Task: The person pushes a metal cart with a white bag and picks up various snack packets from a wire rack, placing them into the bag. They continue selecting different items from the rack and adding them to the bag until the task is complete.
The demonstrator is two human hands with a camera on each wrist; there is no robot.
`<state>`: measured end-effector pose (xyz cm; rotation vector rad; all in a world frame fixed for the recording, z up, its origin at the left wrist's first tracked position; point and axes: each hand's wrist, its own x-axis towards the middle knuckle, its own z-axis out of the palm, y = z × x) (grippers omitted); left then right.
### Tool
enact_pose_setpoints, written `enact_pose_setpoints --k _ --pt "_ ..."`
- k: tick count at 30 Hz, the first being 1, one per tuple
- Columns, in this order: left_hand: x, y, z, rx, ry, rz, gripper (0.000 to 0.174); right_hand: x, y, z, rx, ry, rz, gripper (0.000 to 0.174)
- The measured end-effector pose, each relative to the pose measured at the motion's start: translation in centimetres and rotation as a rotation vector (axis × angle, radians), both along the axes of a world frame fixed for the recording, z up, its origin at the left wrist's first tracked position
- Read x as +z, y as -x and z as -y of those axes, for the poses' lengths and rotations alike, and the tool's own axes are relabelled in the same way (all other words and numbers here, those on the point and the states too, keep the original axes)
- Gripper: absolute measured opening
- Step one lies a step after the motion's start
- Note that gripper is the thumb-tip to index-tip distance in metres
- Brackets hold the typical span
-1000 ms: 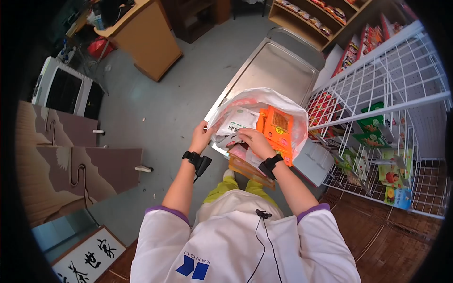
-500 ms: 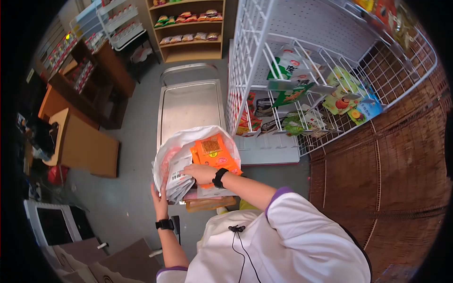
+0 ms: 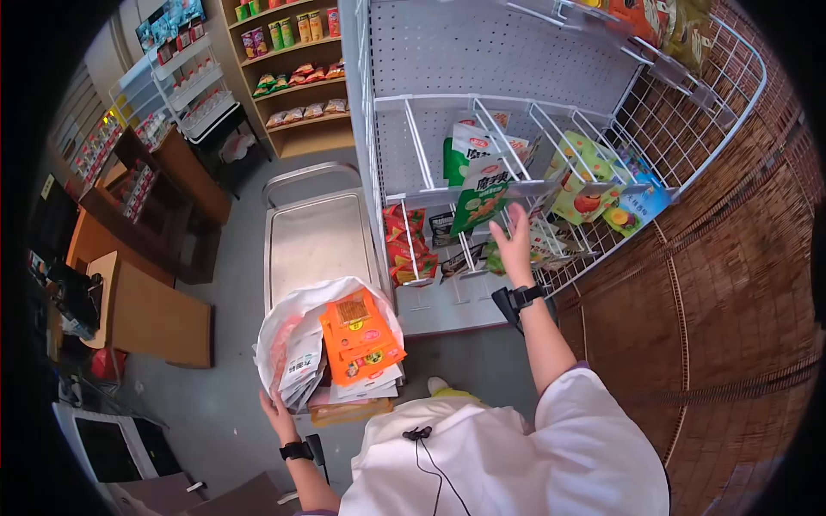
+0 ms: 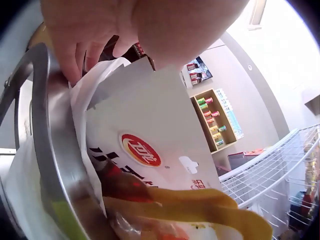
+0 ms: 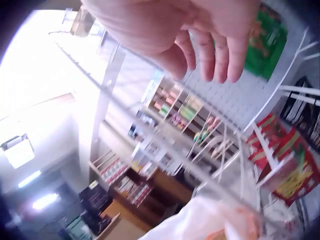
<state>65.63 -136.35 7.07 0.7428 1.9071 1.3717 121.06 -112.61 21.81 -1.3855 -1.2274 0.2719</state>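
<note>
A white plastic bag point(image 3: 271, 331) with its mouth wide stands on the near end of a metal cart point(image 3: 318, 236). Orange snack packets point(image 3: 357, 335) and white packets point(image 3: 301, 361) fill it. My left hand point(image 3: 280, 417) holds the bag's left rim, fingers pointing down at that edge in the left wrist view. My right hand point(image 3: 516, 249) is raised at the wire rack, fingers spread and nothing held. Nearest to it hangs a green-and-white snack packet point(image 3: 482, 193), just left of the fingertips. In the right wrist view, the fingers point(image 5: 205, 55) hang loosely.
On the rack point(image 3: 413, 138), hooks carry light green packets point(image 3: 581, 181), a blue packet point(image 3: 637, 202) and red packets point(image 3: 404, 241). Snack shelves point(image 3: 297, 77) stand behind the cart. Woven brown matting point(image 3: 688, 344) runs along the right, and a wooden desk point(image 3: 155, 318) stands left.
My right hand has left the packets in the bag and moved up and right to the rack. My left hand has stayed at the bag's rim. The head view has turned right.
</note>
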Motion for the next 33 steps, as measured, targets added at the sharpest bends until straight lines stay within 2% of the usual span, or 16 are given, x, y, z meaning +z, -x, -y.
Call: enact_pose_setpoints --k 2,4,5,10,13,14,16,22,24,26,32,33 --pt "0.6 -0.7 0.4 0.023 0.052 0.058 0.061 0.4 -1.7 -2.2 -0.012 -0.045 0.024 0.065" --pt "0.8 -1.3 1.0 0.116 -0.049 0.180 0.060 0.4 -3.3 -4.7 -0.040 0.117 0.044 0.074" --pt "1.0 -1.6 1.3 0.152 -0.082 0.261 0.060 0.6 -3.1 -6.0 -0.057 -0.005 -0.016 0.084" --pt "2.2 -3.1 4.1 0.261 0.037 0.218 0.061 0.7 -4.2 -10.7 -0.005 -0.059 -0.096 0.093" --pt "2.2 -4.5 5.9 0.354 0.078 0.220 0.060 1.3 -5.2 -13.0 0.088 -0.094 -0.044 0.105" --pt "2.4 -5.0 6.4 0.363 0.110 0.195 0.059 1.2 -5.4 -13.7 0.100 -0.094 -0.045 0.105" --pt "2.7 -6.1 7.3 0.384 0.141 0.171 0.058 1.0 -5.6 -15.1 -0.025 -0.052 0.005 0.100" --pt "3.1 -8.2 9.3 0.431 0.178 0.132 0.050 1.6 -7.1 -19.6 0.081 -0.044 -0.016 0.102" --pt "4.0 -9.1 9.3 0.454 0.197 0.111 0.047 2.2 -7.0 -20.2 -0.012 -0.007 0.059 0.101" --pt "3.8 -9.0 9.4 0.452 0.194 0.105 0.046 3.0 -7.2 -20.7 -0.008 0.009 0.057 0.104" --pt "3.9 -8.8 9.2 0.458 0.192 0.075 0.043 5.0 -6.9 -20.8 0.330 0.073 -0.333 0.107" --pt "4.0 -8.8 9.2 0.459 0.179 0.073 0.042 4.6 -7.0 -21.1 0.334 0.073 -0.335 0.107"
